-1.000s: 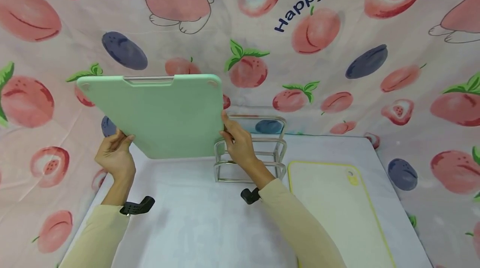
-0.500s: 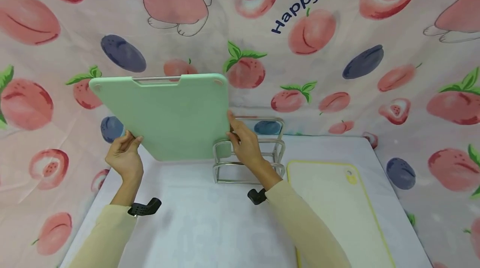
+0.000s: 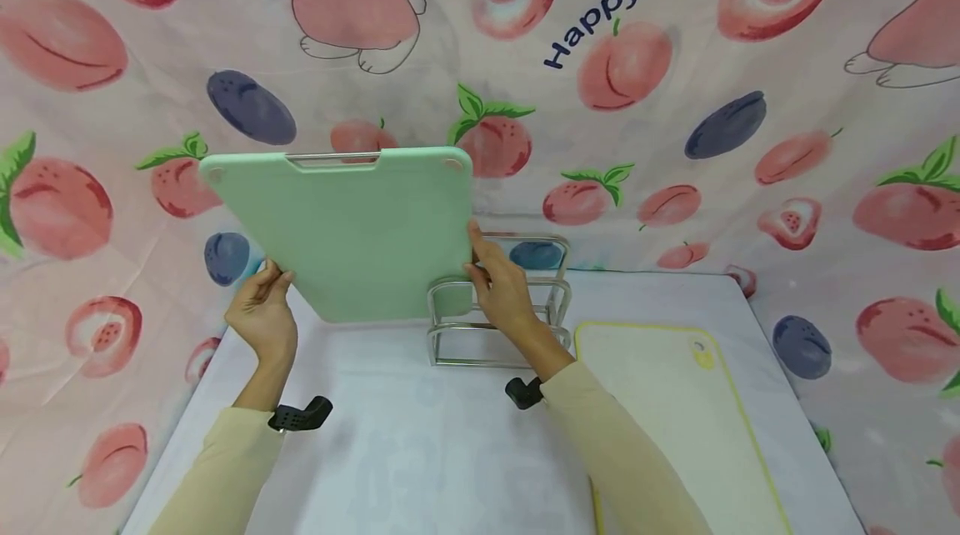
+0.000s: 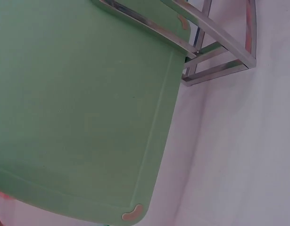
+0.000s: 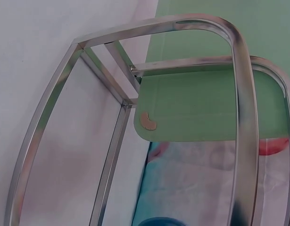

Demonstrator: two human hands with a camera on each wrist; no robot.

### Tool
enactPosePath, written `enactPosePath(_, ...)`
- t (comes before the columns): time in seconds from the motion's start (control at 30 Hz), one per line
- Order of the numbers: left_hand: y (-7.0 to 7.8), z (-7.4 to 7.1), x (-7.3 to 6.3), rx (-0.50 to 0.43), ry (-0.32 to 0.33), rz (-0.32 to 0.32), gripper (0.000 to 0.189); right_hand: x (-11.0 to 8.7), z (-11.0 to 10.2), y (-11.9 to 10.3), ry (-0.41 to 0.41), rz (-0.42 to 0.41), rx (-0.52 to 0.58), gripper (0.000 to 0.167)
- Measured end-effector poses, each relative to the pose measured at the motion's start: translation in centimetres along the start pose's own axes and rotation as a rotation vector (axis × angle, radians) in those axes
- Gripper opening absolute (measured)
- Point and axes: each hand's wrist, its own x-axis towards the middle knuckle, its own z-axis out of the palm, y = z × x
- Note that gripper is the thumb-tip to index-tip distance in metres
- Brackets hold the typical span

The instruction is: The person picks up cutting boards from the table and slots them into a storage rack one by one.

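Observation:
A pale green cutting board with a handle slot along its top stands upright, raised at the back of the table. My left hand pinches its lower left edge between thumb and fingers. On the opposite edge, my right hand grips the board near mid-height. The board's lower right corner lies between the bars of a silver metal rack. Seen from the right wrist, that corner of the board shows behind the rack's curved bars. The left wrist view shows the board running past the rack bar.
A white cutting board with a yellow rim lies flat to the right, partly beneath my right sleeve. White cloth covers the table. A fruit-printed curtain hangs behind and along the sides.
Both hands have moved to the right with the green cutting board, still upright. Its right corner now reaches further in among the rack's bars. The rack and the white board have stayed put.

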Motion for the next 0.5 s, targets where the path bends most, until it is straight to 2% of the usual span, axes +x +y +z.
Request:
enactPosePath(0.4, 0.08, 0.27, -0.4, 0.01, -0.133, 0.017, 0.028, -0.62, -0.78, 0.55, 0.01, 0.011, 0.019, 0.09)
enactPosePath(0.5, 0.13, 0.4, -0.57, 0.009, -0.149, 0.016, 0.03, -0.73, -0.94, 0.67, 0.009, 0.017, 0.009, 0.091)
